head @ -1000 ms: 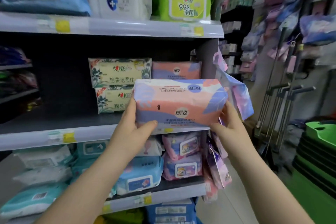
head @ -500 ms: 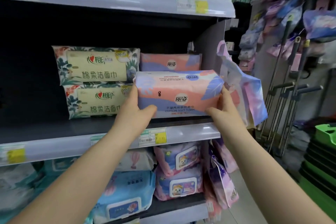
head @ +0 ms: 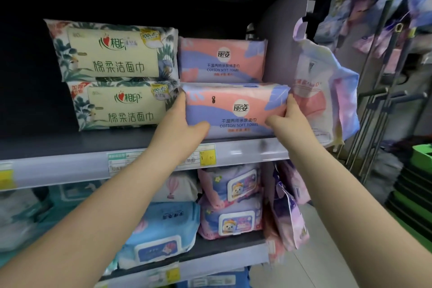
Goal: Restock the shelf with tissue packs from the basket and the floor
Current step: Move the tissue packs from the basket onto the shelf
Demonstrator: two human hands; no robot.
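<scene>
Two hands hold one pink and purple tissue pack (head: 233, 110) by its short ends. The left hand (head: 184, 124) has its thumb curled across the front bottom corner, and its fingers (head: 180, 98) go round the left end. The right hand (head: 288, 116) pinches the right end, with its thumb on the front and its fingers (head: 291, 100) wrapped round the side. So both sets of fingers are closed on the pack.

The pack sits low at the front of the shelf (head: 70, 166), right above the grey front edge with the price tags (head: 207, 156). I cannot tell if its bottom rests on the shelf board or floats just over it.

Just behind and above the fingers is a second pink pack (head: 222, 59) of the same kind, further back. The held pack covers its bottom edge.

Right beside the left fingers stand two cream packs with leaves (head: 117, 77), one stacked on the other. The lower one touches or nearly touches the left fingers, so there is almost no room on that side.

Right beside the right fingers is the grey end wall (head: 287, 30) of the shelf. A pale hanging bag (head: 327, 91) dangles past it. That side is tight too.

Far to the left of the left fingers the shelf is dark and open, with lots of room.

Below the hands, the next shelf holds blue and pink wipe packs (head: 231, 203). Green baskets (head: 418, 170) stand off to the right on the floor
</scene>
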